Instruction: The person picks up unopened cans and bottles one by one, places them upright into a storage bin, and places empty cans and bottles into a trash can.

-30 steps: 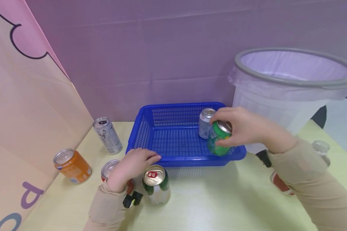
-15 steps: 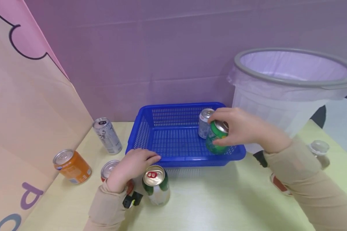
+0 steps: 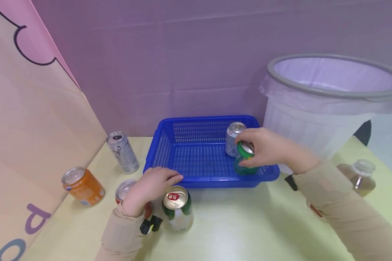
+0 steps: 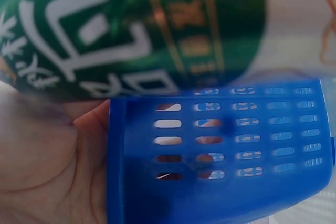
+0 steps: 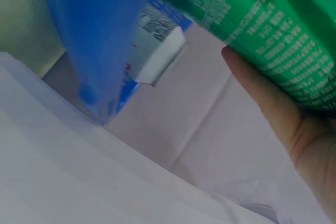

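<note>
My right hand [image 3: 268, 148] holds a green drink can [image 3: 244, 154] round its upper part, inside the right end of the blue plastic basket [image 3: 212, 178]. Beside that can stands a silver-and-white can [image 3: 232, 139]. At the basket's front left corner, my left hand [image 3: 156, 183] grips the rim; in the left wrist view its fingers show through the slots of the wall. A green-and-white can [image 3: 178, 214] with a gold top and red tab stands just in front of this hand. Under the left wrist, a red can [image 3: 125, 188] is partly hidden.
An orange can [image 3: 83, 186] and a tall silver can [image 3: 123, 152] stand to the left. A large white bin [image 3: 307, 119] with a grey rim and a liner stands back right. Near the right sleeve is a clear bottle [image 3: 362, 175] with brownish contents; a red item lies half under that sleeve.
The right hand with the green can has shifted slightly left and lower in the basket. More of the bottle at right shows. The left hand keeps its place.
</note>
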The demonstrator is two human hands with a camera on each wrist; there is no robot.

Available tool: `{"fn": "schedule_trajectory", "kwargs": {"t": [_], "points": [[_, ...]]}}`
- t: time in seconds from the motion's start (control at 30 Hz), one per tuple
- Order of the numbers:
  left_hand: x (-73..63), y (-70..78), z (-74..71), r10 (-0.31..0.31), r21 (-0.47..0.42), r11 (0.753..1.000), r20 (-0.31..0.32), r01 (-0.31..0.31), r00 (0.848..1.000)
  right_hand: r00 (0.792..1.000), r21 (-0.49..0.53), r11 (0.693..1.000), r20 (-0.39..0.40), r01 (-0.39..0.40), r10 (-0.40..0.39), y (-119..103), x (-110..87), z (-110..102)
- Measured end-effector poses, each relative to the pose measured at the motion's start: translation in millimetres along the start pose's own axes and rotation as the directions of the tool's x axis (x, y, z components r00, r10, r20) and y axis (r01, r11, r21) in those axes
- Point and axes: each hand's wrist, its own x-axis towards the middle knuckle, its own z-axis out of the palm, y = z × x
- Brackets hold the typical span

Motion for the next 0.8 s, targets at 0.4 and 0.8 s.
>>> {"fn": "schedule_trajectory", "kwargs": {"t": [0.4, 0.8], "points": [[1.0, 1.2, -1.0, 0.014, 0.025, 1.0, -0.009, -0.014, 1.0, 0.997, -0.014, 0.998, 0.049, -0.06, 0.061, 10.0, 0.3, 15.5], [0.9, 2.0, -1.2, 0.017, 0.028, 0.999, -0.015, -0.016, 1.0, 0.992, 0.001, 0.997, 0.095, -0.084, 0.083, 18.2, 2.8, 27.7]]}}
